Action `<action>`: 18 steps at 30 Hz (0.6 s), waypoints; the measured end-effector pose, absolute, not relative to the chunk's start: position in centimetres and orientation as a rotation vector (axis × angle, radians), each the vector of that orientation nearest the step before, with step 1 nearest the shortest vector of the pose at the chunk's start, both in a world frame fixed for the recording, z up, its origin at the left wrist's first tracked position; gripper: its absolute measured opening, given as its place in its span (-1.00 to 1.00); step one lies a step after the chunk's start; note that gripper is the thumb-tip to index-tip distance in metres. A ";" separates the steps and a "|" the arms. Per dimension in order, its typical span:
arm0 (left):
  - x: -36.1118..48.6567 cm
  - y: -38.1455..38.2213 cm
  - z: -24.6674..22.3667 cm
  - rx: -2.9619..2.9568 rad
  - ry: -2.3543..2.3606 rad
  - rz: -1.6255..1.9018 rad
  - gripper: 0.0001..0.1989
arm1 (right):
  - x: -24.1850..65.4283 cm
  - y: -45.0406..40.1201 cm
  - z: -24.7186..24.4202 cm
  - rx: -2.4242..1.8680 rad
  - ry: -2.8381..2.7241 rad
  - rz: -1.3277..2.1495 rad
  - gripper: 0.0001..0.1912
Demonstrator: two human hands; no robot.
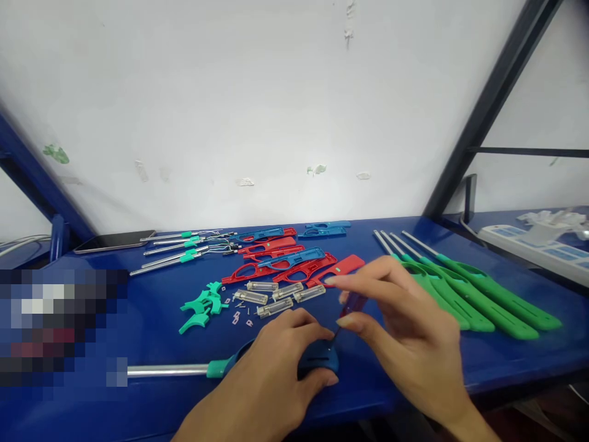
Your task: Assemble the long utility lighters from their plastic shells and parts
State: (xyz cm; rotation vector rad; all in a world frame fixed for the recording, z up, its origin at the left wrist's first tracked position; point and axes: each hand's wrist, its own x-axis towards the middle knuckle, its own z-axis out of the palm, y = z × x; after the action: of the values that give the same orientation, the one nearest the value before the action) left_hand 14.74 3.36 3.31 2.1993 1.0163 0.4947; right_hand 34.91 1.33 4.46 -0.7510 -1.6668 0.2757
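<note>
Lying at the table's front is a blue long-necked lighter (317,362) with a teal collar and a silver tube pointing left. My left hand (276,368) is closed around its handle, fingers on top and thumb along the near side. Between the thumb and fingers of my right hand (405,331) is a small screwdriver (352,304) with a dark reddish-purple handle. Its thin shaft slants down to the handle's right end, beside my left fingertips. The exact contact point of the tip is too small to make out.
Behind my hands are clear fuel tanks (276,307), teal triggers (202,307), red shells (271,248) and blue shells (324,230). Metal tubes with wires (177,248) lie at the back left near a phone (115,241). Several green lighters (488,294) lie right; a power strip (538,248) is beyond.
</note>
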 end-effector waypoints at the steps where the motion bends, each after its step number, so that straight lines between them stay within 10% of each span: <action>1: 14.7 3.4 3.3 2.200 1.035 0.482 -0.57 | 34.9 1.3 4.4 -0.763 -1.684 0.294 -0.60; 18: 14.6 3.4 3.2 2.204 0.991 0.516 -0.57 | 34.4 0.9 4.6 -0.708 -1.628 0.241 -0.63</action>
State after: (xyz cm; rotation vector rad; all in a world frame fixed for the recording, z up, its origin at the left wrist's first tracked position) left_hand 14.62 3.38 3.24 2.2037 0.9906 0.5158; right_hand 34.45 0.90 4.60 -0.7077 -1.6280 0.2415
